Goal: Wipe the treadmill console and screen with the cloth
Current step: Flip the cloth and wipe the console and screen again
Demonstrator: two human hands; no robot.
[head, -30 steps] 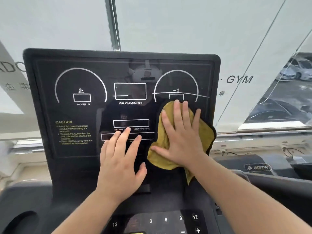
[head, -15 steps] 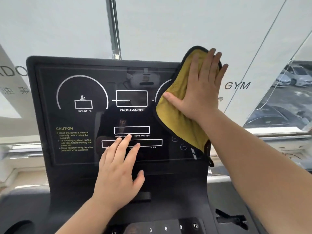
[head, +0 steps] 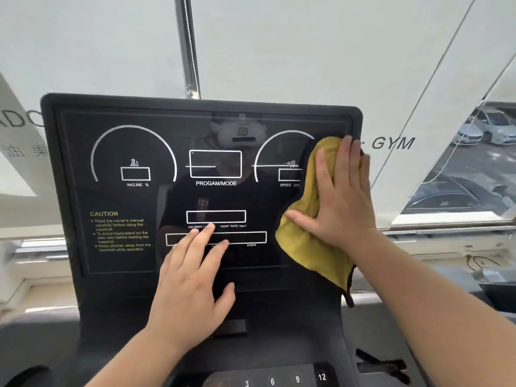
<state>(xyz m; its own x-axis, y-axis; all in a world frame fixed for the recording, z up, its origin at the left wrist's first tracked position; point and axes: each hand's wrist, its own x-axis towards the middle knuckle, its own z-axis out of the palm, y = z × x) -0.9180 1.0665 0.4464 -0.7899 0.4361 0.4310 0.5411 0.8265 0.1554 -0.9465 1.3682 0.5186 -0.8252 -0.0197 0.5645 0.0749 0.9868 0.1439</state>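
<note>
Cloth [head: 312,241], yellow with dark edging, lies pressed flat against the right edge of the treadmill screen [head: 134,241] under the right hand [head: 342,202], fingers straight and together. Left hand [head: 192,286] rests spread on the lower screen. Numbered buttons [head: 297,379] sit below; a window [head: 279,46] stands behind.
</note>
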